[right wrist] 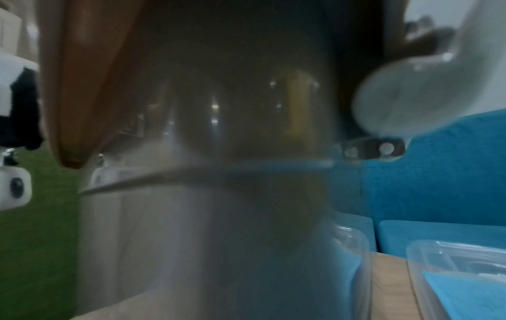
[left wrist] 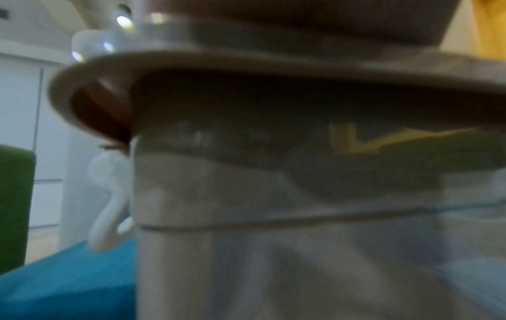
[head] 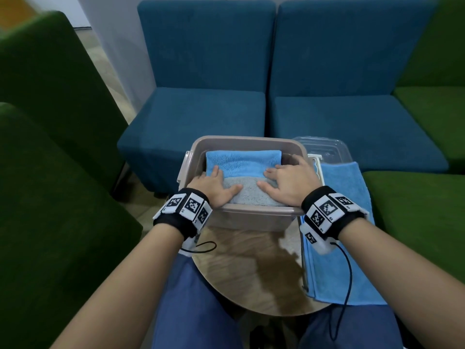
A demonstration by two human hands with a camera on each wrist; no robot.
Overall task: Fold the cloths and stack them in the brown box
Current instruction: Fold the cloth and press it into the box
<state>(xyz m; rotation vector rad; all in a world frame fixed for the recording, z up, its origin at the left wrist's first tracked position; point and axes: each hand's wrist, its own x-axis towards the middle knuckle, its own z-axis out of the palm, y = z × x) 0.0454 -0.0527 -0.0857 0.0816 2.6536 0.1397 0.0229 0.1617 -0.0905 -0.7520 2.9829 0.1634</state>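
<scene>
A brown plastic box stands on a small round wooden table. Inside it a folded grey cloth lies on top of a folded blue cloth. My left hand lies flat on the left side of the cloths, fingers straight. On their right side my right hand presses down with spread fingers. Another blue cloth is laid out on the table to the right of the box. Both wrist views are blurred and show the box wall up close.
A clear plastic lid sits behind the loose blue cloth. The table top lies in front of the box over my lap. Blue armchairs stand beyond the table, green armchairs at both sides.
</scene>
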